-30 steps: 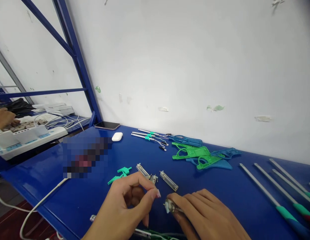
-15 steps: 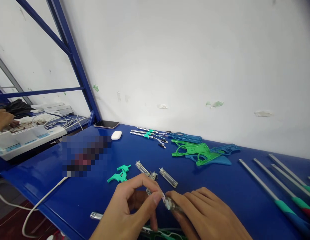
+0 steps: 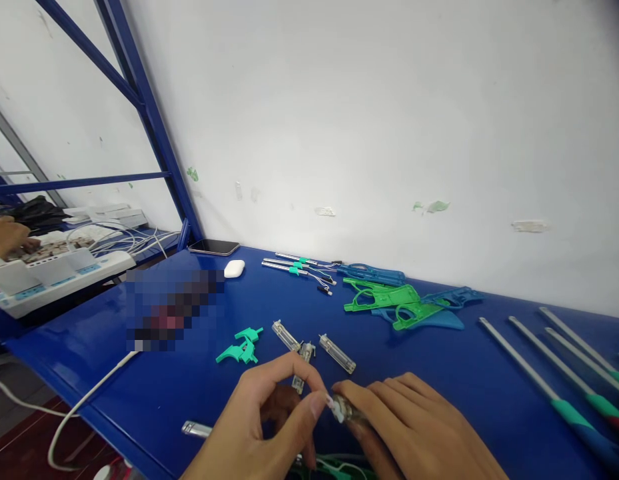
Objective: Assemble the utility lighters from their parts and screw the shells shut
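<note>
Between the fingers of my right hand (image 3: 414, 423) is a clear lighter fuel tank (image 3: 343, 408), its pale nozzle end facing left. My left hand (image 3: 274, 417) pinches a tiny whitish piece (image 3: 330, 401) against that end; its exact kind is too small to tell. Just beyond my left fingertips lie more clear fuel tanks (image 3: 338, 353). Turquoise triggers (image 3: 242, 345) rest to the left of them. Below my hands, a green handle shell (image 3: 334, 464) with a thin white tube is partly hidden, and a metal tube (image 3: 195, 429) pokes out beside my left wrist.
Metal tubes with wires (image 3: 294, 268) lie near the wall, beside green handle shells (image 3: 384, 297) and blue ones (image 3: 452, 298). Long lighters (image 3: 554, 393) line the right side. A phone (image 3: 214, 247), a white case (image 3: 234, 269) and a cable (image 3: 84, 407) are left. Another person's hand (image 3: 6, 237) shows far left.
Both hands stay together at the fuel tank, with only a slight shift of the fingers. The whole view has moved a little; the things on the table lie as before.
</note>
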Demonstrator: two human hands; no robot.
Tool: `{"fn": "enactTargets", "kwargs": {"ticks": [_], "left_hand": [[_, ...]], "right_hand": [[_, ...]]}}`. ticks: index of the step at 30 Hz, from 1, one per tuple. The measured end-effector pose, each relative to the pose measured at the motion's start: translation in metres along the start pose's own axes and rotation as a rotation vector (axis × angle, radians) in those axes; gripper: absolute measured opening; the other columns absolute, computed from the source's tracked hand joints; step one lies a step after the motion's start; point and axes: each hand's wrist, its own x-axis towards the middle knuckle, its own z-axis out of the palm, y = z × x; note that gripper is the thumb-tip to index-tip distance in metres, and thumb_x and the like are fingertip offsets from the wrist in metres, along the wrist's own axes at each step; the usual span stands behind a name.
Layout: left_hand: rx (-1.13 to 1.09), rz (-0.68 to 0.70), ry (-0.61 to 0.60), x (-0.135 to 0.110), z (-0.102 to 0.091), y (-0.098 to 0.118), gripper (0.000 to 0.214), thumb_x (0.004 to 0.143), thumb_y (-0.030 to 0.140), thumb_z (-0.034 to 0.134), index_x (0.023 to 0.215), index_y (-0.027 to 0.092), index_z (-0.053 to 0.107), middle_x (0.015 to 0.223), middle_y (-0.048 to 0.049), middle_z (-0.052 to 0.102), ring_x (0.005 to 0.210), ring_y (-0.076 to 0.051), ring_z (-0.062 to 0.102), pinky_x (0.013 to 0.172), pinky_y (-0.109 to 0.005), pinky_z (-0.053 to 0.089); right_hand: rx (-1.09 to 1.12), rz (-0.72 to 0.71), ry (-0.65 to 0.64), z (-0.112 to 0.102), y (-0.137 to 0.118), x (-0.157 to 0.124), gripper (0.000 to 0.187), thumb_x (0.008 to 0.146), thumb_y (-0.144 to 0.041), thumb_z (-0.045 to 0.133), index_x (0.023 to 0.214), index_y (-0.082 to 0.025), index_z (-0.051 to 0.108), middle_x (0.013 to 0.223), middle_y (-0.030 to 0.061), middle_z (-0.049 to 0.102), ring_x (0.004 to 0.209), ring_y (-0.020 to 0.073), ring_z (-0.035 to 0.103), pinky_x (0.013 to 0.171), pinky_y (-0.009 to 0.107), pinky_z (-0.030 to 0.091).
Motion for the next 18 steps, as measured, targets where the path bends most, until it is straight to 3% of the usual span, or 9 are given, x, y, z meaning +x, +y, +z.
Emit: {"fn": "enactTargets", "kwargs": {"ticks": [7,12,18], "left_hand": [[0.157,0.034,-0.033,-0.005,-0.002,0.006,0.041,0.104,0.062,0.059,0.094,0.023,0.069,0.069,0.0031,0.058,0.061,-0.016,0.052,0.061,-0.028,0.036],[0.139,0.038,-0.028,-0.007,-0.004,0.000,0.037,0.103,0.055,0.062,0.089,0.021,0.069,0.073,0.0029,0.055,0.065,-0.015,0.053,0.064,-0.027,0.041],[0.066,0.035,-0.033,-0.010,-0.002,-0.007,0.034,0.102,0.051,0.066,0.086,0.021,0.068,0.074,0.0015,0.061,0.063,-0.015,0.061,0.064,-0.027,0.043]], "right_hand": [[-0.051,-0.033,0.047,0.002,0.001,-0.003,0.043,0.122,-0.025,0.024,0.118,-0.023,0.066,0.085,-0.0054,0.080,0.071,0.0119,0.077,0.075,0.033,0.049],[-0.088,-0.064,0.035,-0.002,0.000,0.002,0.050,0.122,-0.028,0.018,0.117,-0.023,0.067,0.086,-0.0026,0.082,0.072,0.0152,0.078,0.075,0.036,0.049],[-0.104,-0.076,0.057,-0.009,-0.002,0.006,0.053,0.122,-0.032,0.013,0.116,-0.022,0.065,0.080,-0.0047,0.080,0.067,0.0126,0.077,0.075,0.035,0.051]]}}
